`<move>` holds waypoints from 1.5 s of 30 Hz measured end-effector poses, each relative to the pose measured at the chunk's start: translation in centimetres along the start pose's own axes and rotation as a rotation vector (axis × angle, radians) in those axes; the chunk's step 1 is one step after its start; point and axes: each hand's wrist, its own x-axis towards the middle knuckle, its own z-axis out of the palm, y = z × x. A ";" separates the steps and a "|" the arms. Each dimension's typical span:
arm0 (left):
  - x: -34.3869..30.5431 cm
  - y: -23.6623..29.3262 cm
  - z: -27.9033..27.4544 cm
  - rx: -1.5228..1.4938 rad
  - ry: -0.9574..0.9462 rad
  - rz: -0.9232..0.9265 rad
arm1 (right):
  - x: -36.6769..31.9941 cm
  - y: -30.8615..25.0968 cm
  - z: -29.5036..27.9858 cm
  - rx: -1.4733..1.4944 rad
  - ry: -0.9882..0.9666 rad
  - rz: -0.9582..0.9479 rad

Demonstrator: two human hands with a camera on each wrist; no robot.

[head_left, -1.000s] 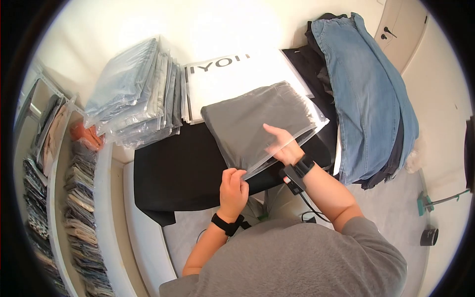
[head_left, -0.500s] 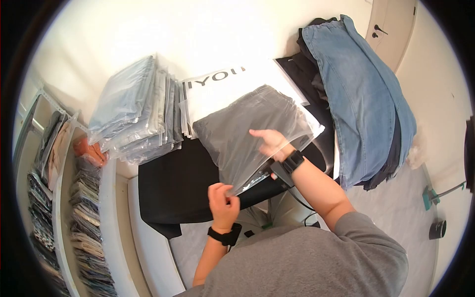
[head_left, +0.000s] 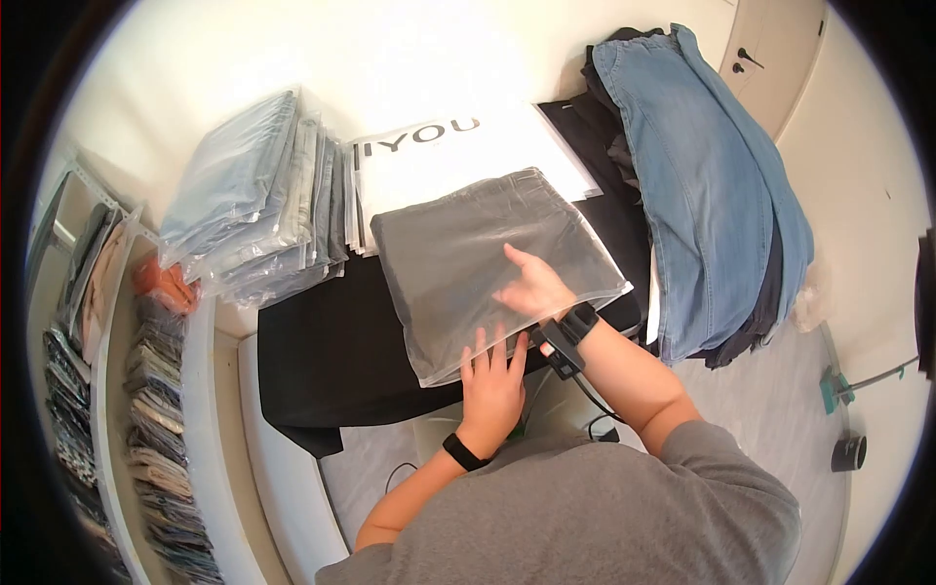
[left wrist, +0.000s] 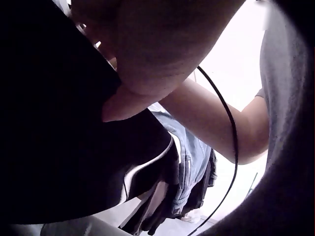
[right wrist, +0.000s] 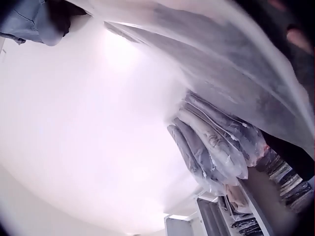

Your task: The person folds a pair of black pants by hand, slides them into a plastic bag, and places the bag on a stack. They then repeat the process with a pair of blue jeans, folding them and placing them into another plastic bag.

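Bagged dark garment (head_left: 448,263) lies on the black-covered desk (head_left: 331,361), right in front of me. My left hand (head_left: 492,395) is at its near edge, fingers straight and spread, tips apparently on the film (head_left: 436,369) and pinching nothing. My right hand (head_left: 538,288) is nearer the garment's right end, thumb standing away from the fingers; I cannot tell whether the film passes over or under them. As I judge it, I am settling the film round the garment and straightening its near edge. The next move calls for keeping that edge flat while I draw my right hand clear without raising folds. Half a second ago my left hand had the garment's near corner of film pinched and pulled, creases running across it; now those fingers are spread and the film lies smoother. Just beyond the garment lie white lettered sheets (head_left: 536,161); beyond its left side stands a stack of packed clothes (head_left: 239,166), and to its right lie blue jeans (head_left: 702,214).
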 end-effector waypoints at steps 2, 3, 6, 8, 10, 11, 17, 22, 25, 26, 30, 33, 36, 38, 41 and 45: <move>-0.2 -0.1 0.0 -0.029 -0.011 -0.026 | 1.2 -0.4 0.7 -0.010 0.066 -0.010; -0.3 -0.2 0.0 -0.027 -0.024 -0.017 | 1.7 -0.7 1.3 -0.013 0.136 -0.026; -0.3 -0.1 -0.2 -0.001 -0.038 -0.011 | 8.6 -0.9 -2.8 -0.504 -0.265 -0.246; -0.3 0.0 -0.1 0.008 -0.030 -0.011 | 9.7 -2.2 -1.3 -0.048 -0.053 -0.043; -0.4 -0.1 0.2 0.038 -0.016 0.002 | 9.7 -2.9 0.2 -0.201 0.164 -0.076; -0.4 -0.1 0.3 0.040 -0.009 0.001 | 16.7 -2.6 -6.0 -0.735 -0.132 -0.428; -0.3 -0.1 0.3 0.045 -0.008 0.001 | 15.5 -4.3 -0.5 -0.486 -0.108 -0.217; -0.4 -0.1 0.4 0.055 -0.013 0.005 | 23.5 -4.0 -3.9 -0.336 -0.013 -0.146; -0.5 0.0 0.4 0.047 -0.014 0.002 | 17.7 -5.1 -0.1 -0.368 -0.056 -0.026; -0.4 -0.1 0.4 0.052 -0.015 0.003 | 17.2 -5.3 0.4 -0.258 0.004 0.109; -0.7 -0.2 0.5 0.042 0.005 0.011 | 12.4 -4.3 4.7 -0.192 0.129 -0.009; -0.6 -0.3 0.5 0.052 -0.008 0.018 | 13.5 -4.7 3.6 -0.277 -0.003 -0.013; -0.6 -0.3 0.4 0.034 0.002 0.017 | 13.3 -5.1 3.6 -0.248 0.093 0.045; -0.6 -0.3 0.6 0.023 0.008 0.026 | 15.1 -4.8 1.5 -0.147 -0.213 -0.635; -0.6 -0.3 0.6 0.034 0.006 0.014 | 12.7 -6.4 2.0 0.137 -0.082 -0.381; -0.7 -0.4 0.7 0.029 0.005 0.023 | 28.0 -10.9 -10.5 -0.492 0.069 -0.745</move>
